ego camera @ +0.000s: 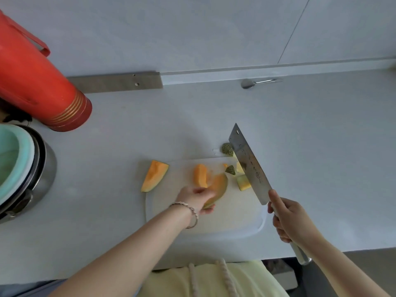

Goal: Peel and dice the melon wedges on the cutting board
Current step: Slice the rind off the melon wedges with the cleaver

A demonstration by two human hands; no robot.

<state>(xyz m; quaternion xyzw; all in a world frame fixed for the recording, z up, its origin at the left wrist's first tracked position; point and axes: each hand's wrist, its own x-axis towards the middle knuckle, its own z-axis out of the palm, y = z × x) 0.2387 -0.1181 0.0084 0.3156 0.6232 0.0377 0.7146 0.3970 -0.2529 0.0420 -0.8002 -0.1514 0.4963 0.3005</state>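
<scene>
- Head view: a white plastic cutting board point(214, 220) lies on a pale grey countertop point(300, 129), close to its near edge.
- The left hand point(196, 198) (a beaded bracelet on the wrist) curls its fingers round the near end of a long orange melon wedge point(219, 185) that lies mid-board; the grip is slightly blurred.
- A shorter orange melon piece point(200, 175) sits just beside that wedge, on its far left side.
- A third orange wedge with green rind point(154, 175) rests at the board's left edge, partly off it.
- The right hand point(289, 219) clasps the pale handle of a broad steel cleaver point(249, 166), forefinger stretched toward the blade, which slants over the board's right side.
- Netted green rind scraps point(227, 150) and pale trimmed chunks point(243, 182) lie next to the blade.
- Far left stand a red cylindrical flask point(36, 82) and a steel pot point(46, 174); a metal spoon point(257, 82) lies by the wall.
</scene>
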